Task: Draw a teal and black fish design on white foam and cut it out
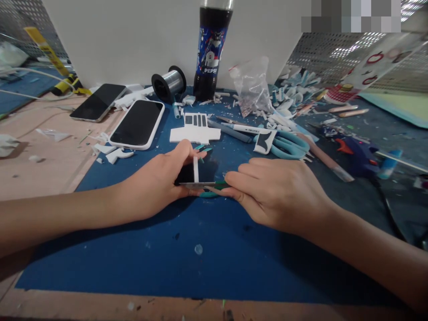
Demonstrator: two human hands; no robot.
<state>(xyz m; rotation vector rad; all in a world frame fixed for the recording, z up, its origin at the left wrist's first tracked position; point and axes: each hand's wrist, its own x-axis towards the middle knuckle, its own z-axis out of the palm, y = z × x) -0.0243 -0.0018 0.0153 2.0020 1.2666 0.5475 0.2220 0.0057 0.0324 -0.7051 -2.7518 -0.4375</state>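
My left hand (163, 178) is closed around a small black piece with a white strip (196, 169) standing up on it and a thin greyish near edge. Its thumb lies on top, with the other fingers curled behind and below. Opposite it, my right hand (277, 191) pinches the right end of the same piece between thumb and index finger; its remaining fingers are curled in. Long teal nails show at the fingertips. Just beyond the hands lies a white cutout (195, 133) with dark rectangles. A small white piece with a black shape (265, 141) rests against blue-handled scissors (289, 145).
A blue mat (167, 258) covers the table. Two phones (137, 125) (98, 102), a wire spool (169, 84), a Pepsi bottle (210, 53) and a plastic bag (252, 87) stand or lie behind. White scraps (294, 89) are piled at right, near a glue gun (357, 149) with a cord.
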